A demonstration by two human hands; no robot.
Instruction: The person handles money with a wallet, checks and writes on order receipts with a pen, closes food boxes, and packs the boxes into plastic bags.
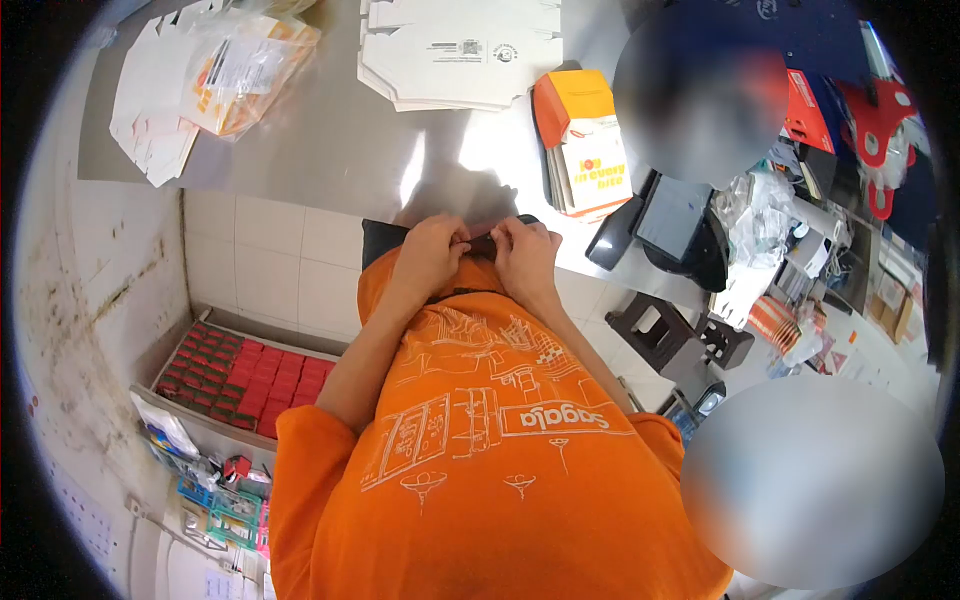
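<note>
My left hand [430,254] and my right hand [526,254] are close together at my waist, by the lower edge of my orange shirt [490,430]. The fingers of each are curled in, thumb against fingertips. Something thin and dark shows between the two sets of fingertips, but I cannot make out what it is. Black cloth [382,238] shows past the shirt's edge, to the left of my left hand. Just beyond my hands lies the near edge of a metal table [320,150].
Flat white cardboard pieces [460,55], a plastic-wrapped pack [240,80] and an orange-and-white stack of printed packaging [590,150] lie on the table. A tablet on a stand [675,220] is at right. Red packets [250,380] fill a tray at lower left. A dark stool [660,330] stands right.
</note>
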